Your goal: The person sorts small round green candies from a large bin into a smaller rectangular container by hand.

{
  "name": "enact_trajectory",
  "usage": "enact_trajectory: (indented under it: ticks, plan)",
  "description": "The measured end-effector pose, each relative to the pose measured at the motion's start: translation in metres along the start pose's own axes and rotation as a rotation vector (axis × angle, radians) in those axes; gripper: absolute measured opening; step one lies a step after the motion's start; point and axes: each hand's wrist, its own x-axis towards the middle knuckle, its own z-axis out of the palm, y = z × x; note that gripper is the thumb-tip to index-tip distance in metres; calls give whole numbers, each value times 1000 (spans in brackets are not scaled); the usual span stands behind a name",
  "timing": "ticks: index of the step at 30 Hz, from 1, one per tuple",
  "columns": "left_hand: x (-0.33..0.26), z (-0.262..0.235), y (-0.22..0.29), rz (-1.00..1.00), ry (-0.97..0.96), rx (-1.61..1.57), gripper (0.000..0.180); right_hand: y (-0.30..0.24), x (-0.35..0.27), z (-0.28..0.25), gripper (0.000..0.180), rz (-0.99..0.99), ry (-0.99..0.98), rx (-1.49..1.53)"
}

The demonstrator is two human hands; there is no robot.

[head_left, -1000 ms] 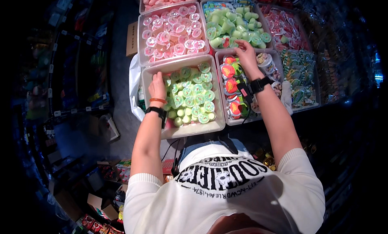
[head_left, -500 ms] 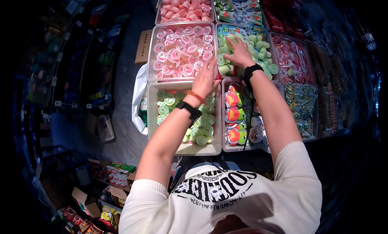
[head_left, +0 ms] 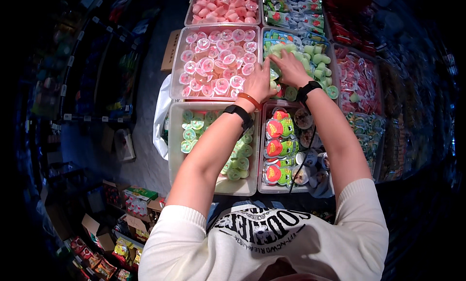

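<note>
Bins of sweets fill the view: just left of the hands the pink jelly cup bin (head_left: 213, 62), under them the pale green candy bin (head_left: 318, 62). Left hand (head_left: 259, 82) and right hand (head_left: 290, 69) lie side by side, fingers loosely spread over green candies (head_left: 314, 53); whether they grip anything, I cannot tell.

**Both arms stretched forward, hands side by side**

The left hand (head_left: 259, 82) lies palm down, fingers stretched forward and close together; its wrist carries an orange band and a black one. The right hand (head_left: 291, 68) sits just beside it, palm down, fingers spread and slightly curled, a black band on the wrist. Forearms bare, white sleeves at the shoulders.
</note>
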Motion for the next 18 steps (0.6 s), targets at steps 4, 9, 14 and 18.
enact_trajectory:
  ticks: [4,9,14,18]
  plan:
    - [6,7,10,-55,129,81,101,0,5,-1,71,6,19,-5]
    - [11,-2,17,-190,97,-282,88,4,-1,-16,63,29,106,87]
    - [-30,-36,36,75,263,-480,79,-23,-38,-78,60,50,146,143]
    - [-109,-67,68,77,139,-560,75,-87,-120,-103,60,144,133,245]
